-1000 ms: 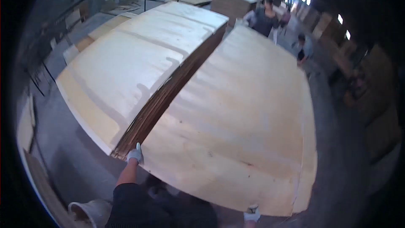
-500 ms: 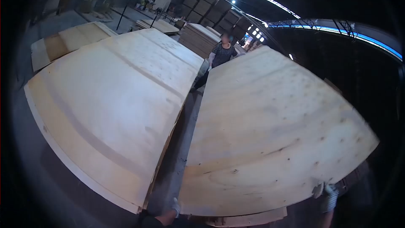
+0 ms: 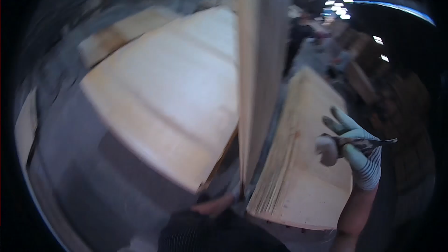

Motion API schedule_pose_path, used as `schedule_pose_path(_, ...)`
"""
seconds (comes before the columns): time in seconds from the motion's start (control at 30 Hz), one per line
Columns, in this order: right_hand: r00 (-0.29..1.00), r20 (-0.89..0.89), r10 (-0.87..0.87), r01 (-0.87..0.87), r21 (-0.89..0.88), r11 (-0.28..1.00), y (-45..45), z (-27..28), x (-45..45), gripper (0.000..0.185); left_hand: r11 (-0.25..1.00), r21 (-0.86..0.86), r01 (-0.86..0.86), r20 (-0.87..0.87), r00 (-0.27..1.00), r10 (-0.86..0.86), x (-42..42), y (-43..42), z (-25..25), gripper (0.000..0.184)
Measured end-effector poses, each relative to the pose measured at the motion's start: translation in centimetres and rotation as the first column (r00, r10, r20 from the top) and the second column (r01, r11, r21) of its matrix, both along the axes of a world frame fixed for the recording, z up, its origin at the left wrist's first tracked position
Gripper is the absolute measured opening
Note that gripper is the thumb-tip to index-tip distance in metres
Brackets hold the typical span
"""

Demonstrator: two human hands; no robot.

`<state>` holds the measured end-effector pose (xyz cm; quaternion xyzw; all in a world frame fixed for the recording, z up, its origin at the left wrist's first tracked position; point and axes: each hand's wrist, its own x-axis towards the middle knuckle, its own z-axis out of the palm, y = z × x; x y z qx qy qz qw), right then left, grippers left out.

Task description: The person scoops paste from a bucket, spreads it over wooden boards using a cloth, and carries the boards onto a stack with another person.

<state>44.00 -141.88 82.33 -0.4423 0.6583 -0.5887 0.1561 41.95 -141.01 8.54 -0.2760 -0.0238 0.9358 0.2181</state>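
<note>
A plywood sheet (image 3: 261, 65) stands on edge, nearly upright, between two stacks. At its lower near corner is my gloved left hand (image 3: 239, 192), closed on the edge; its fingers are blurred. My right hand (image 3: 357, 151), in a pale glove with a striped cuff, is raised over the right stack, apart from the sheet. It grips a small tool (image 3: 330, 150) with a rounded pale end and a narrow dark end pointing right; some fingers stretch out beside it. The right stack of plywood (image 3: 317, 182) shows layered edges on its left side.
To the left lies a broad pale plywood stack (image 3: 172, 84), with another board stack (image 3: 126, 32) behind it. A board edge (image 3: 27, 128) shows at far left. Grey floor (image 3: 121, 177) runs along the near side. A blurred person (image 3: 301, 30) is partly visible beyond the sheet.
The right-hand sheet has swung from lying flat to standing on edge, uncovering the stack beneath. My right hand has left its near edge and risen. The view has shifted and blurred.
</note>
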Motion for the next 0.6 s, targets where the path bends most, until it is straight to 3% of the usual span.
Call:
schedule_pose_path(0.07, 0.985, 0.127, -0.116, 0.100, 0.126, 0.987, 1.5, -4.5, -1.7, 0.035, 0.958, 0.283, -0.044, -0.110, 0.991, 0.078, 3.4, -1.8, 2.0, 0.071)
schedule_pose_path(0.13, 0.964, 0.180, -0.194, 0.144, 0.258, 0.955, 4.4, -10.0, -3.1, 0.054, 0.800, 0.598, 0.054, -0.321, 0.931, 0.177, 7.5, -4.9, 4.8, 0.068)
schedule_pose_path(0.17, 0.949, 0.216, -0.230, 0.155, 0.314, 0.937, 6.0, -12.3, -2.7, 0.062, 0.705, 0.686, 0.179, -0.448, 0.868, 0.216, 8.1, -6.0, 5.1, 0.067)
schedule_pose_path(0.2, 0.926, 0.264, -0.269, 0.211, 0.226, 0.951, 8.6, -18.0, -4.5, 0.062, 0.651, 0.709, 0.270, -0.533, 0.810, 0.245, 8.0, -7.1, 6.0, 0.066)
schedule_pose_path(0.23, 0.894, 0.284, -0.346, 0.225, 0.382, 0.896, 11.9, -23.2, -7.2, 0.056, 0.601, 0.719, 0.348, -0.595, 0.755, 0.275, 7.5, -8.6, 6.8, 0.064)
schedule_pose_path(0.3, 0.818, 0.463, -0.342, 0.205, 0.322, 0.924, 17.2, -31.8, -6.0, 0.045, 0.688, 0.663, 0.294, -0.603, 0.755, 0.259, 9.2, -11.5, 9.9, 0.057)
schedule_pose_path(0.33, 0.697, 0.609, -0.379, 0.220, 0.321, 0.921, 19.4, -35.6, -5.0, 0.041, 0.726, 0.627, 0.280, -0.603, 0.765, 0.226, 10.5, -12.6, 10.7, 0.053)
schedule_pose_path(0.37, 0.628, 0.660, -0.413, 0.231, 0.349, 0.908, 20.2, -36.7, -2.3, 0.038, 0.914, 0.401, 0.059, -0.493, 0.855, 0.161, 12.7, -13.9, 9.1, 0.059)
schedule_pose_path(0.4, 0.568, 0.726, -0.387, 0.248, 0.298, 0.922, 22.5, -40.7, -1.1, 0.035, 0.991, 0.107, 0.075, -0.347, 0.937, -0.033, 15.0, -13.3, 10.1, 0.068)
schedule_pose_path(0.43, 0.497, 0.754, -0.429, 0.252, 0.348, 0.903, 24.1, -43.4, 0.4, 0.033, 0.965, -0.200, 0.167, -0.152, 0.968, -0.199, 17.7, -11.8, 11.0, 0.078)
schedule_pose_path(0.47, 0.423, 0.773, -0.473, 0.255, 0.399, 0.881, 25.6, -44.9, 2.3, 0.031, 0.706, -0.557, 0.437, 0.075, 0.873, -0.481, 20.0, -9.8, 7.1, 0.081)
schedule_pose_path(0.5, 0.299, 0.763, -0.573, 0.433, 0.426, 0.794, 25.8, -45.6, 5.0, 0.029, 0.237, -0.826, 0.511, 0.198, 0.657, -0.727, 20.4, -8.8, 9.0, 0.073)
schedule_pose_path(0.53, 0.298, 0.766, -0.569, 0.492, 0.388, 0.779, 26.5, -46.1, 7.2, 0.025, -0.323, -0.937, -0.131, 0.225, 0.481, -0.848, 20.9, -8.2, 3.5, 0.064)
schedule_pose_path(0.6, 0.299, 0.765, -0.570, 0.610, 0.306, 0.731, 26.9, -47.2, 11.3, 0.018, -0.482, -0.847, -0.222, 0.342, 0.466, -0.816, 18.6, -10.2, 11.8, 0.055)
